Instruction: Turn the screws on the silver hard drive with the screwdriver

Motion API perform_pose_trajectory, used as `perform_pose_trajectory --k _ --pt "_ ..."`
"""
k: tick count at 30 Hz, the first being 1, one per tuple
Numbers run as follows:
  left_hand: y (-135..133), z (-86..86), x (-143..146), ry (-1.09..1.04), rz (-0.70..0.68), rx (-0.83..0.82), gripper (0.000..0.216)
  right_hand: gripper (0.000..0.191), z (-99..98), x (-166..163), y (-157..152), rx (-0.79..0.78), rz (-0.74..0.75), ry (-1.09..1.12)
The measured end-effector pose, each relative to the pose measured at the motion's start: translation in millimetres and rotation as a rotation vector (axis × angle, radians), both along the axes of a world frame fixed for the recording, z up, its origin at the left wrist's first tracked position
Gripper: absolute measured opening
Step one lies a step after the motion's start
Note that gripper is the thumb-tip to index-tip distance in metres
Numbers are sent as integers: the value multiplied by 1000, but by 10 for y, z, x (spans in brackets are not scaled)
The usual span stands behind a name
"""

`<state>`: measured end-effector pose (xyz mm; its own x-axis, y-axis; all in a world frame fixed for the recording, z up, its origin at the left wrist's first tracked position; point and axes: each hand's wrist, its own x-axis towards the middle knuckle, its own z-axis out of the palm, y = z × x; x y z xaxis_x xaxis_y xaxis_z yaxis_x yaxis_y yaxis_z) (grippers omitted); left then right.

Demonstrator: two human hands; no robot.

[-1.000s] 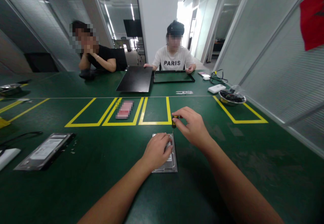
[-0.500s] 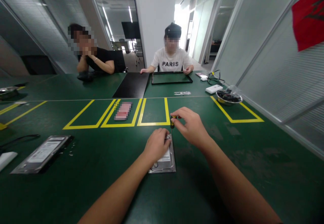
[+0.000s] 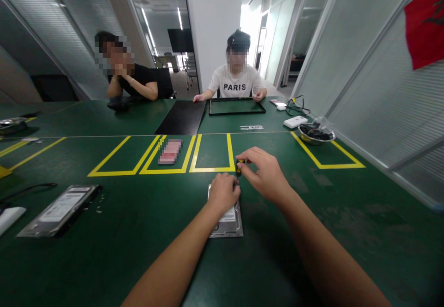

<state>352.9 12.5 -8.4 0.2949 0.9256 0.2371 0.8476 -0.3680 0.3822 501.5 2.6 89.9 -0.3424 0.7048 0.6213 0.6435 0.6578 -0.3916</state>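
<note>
A silver hard drive (image 3: pixel 229 221) lies flat on the green table (image 3: pixel 312 233) right in front of me. My left hand (image 3: pixel 224 192) rests on its far half, fingers curled down onto it. My right hand (image 3: pixel 265 173) pinches the yellow-and-black handle of a small screwdriver (image 3: pixel 238 166), which stands upright over the drive's far right corner. Its tip is hidden behind my left fingers.
A second hard drive (image 3: pixel 58 210) with tiny screws beside it lies at the left. Yellow taped boxes (image 3: pixel 211 154) mark the table's middle. A metal bowl (image 3: pixel 316 134) and a white box (image 3: pixel 294 121) sit at the right. Two people sit across, with a black panel (image 3: pixel 182 116) and a frame (image 3: pixel 236 106).
My left hand has slid forward along the drive toward the screwdriver. The right hand stays pinched on the screwdriver handle at about the same place.
</note>
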Motion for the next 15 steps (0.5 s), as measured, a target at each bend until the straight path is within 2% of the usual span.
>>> perform_pose_trajectory --k 15 --pt "33 -57 9 -60 52 0 6 14 14 -10 -10 -16 25 -12"
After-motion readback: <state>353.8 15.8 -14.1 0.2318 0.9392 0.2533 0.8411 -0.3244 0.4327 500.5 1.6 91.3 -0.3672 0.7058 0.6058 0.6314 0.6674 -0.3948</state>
